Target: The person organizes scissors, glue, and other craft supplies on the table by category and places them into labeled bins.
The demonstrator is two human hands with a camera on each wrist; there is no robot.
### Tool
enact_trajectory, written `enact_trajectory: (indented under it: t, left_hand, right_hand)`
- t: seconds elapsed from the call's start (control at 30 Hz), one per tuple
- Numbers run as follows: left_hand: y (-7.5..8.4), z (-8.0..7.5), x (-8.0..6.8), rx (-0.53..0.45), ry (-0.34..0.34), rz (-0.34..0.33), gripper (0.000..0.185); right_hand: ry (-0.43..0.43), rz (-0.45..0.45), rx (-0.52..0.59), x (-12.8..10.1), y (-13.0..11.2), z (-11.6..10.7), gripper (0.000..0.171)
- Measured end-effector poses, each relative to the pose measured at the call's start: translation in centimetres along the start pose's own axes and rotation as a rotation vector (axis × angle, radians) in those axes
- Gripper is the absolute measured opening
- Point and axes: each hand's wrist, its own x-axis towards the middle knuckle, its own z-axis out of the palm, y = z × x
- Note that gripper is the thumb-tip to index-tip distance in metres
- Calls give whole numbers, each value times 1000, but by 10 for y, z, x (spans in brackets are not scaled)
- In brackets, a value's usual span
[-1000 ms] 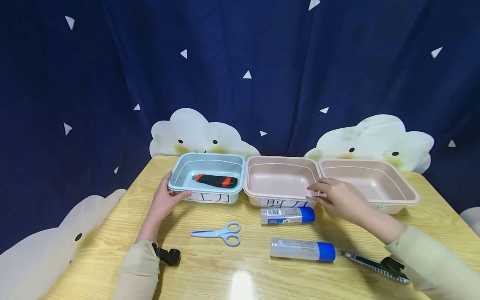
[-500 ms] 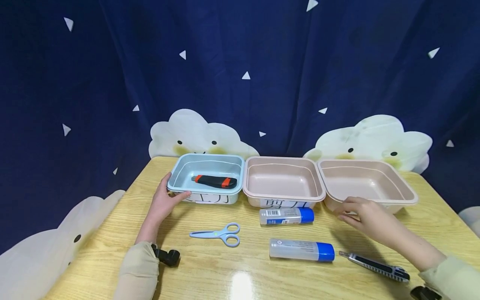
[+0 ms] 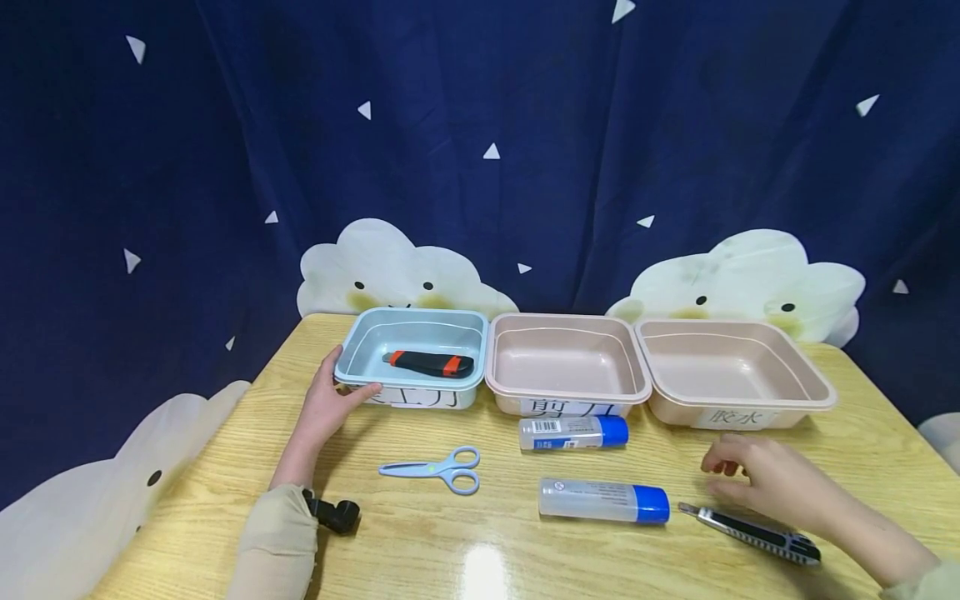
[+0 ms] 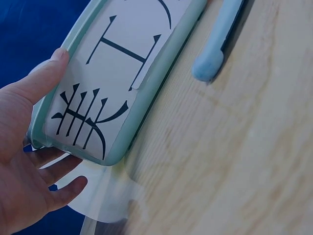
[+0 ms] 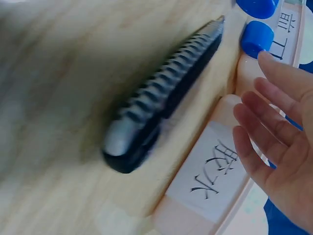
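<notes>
My left hand [image 3: 330,397] holds the left front corner of a light blue plastic bin [image 3: 408,385], thumb on the front and fingers along the side. A black and orange utility knife [image 3: 431,363] lies inside that bin. My right hand [image 3: 772,479] hovers over the table, fingers loosely bent and holding nothing. Just below it lies a grey and black utility knife [image 3: 753,536], which the right wrist view shows close up. Two clear glue bottles with blue caps, a nearer one [image 3: 592,500] and a farther one [image 3: 562,433], lie flat to its left.
Light blue scissors [image 3: 442,469] lie on the wooden table [image 3: 405,550] in front of the blue bin. A middle pink bin [image 3: 562,362] and a right pink bin [image 3: 738,367] stand beside it in a row, each with a paper label. Behind them hangs a dark blue curtain [image 3: 465,208].
My right hand has left the rim between the two pink bins and moved right and toward me, uncovering the right bin's label. My left hand stays on the blue bin.
</notes>
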Motion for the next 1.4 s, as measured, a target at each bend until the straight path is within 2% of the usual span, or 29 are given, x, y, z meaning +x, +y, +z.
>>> enact_trajectory:
  t: [0.1, 0.33, 0.57, 0.83, 1.23, 1.4]
  left_hand:
    - [0, 0, 0, 0, -1, -2, 101]
    - [-1, 1, 0, 2, 4, 0, 100]
    - [-3, 1, 1, -5, 5, 5, 100]
    - [-3, 0, 2, -10, 6, 12, 100]
    - [-2, 0, 1, -1, 2, 12, 100]
    - [-1, 0, 0, -7, 3, 16, 99]
  right_hand:
    - [-64, -13, 61, -6, 4, 3, 21]
    - [-282, 51, 135, -19, 14, 8, 44]
    - [-393, 89, 200, -32, 26, 13, 42]
    - [-407, 75, 236, -38, 33, 15, 46]
    - [-446, 24, 302, -30, 35, 16, 39]
    - [-369, -32, 246, -24, 31, 12, 41]
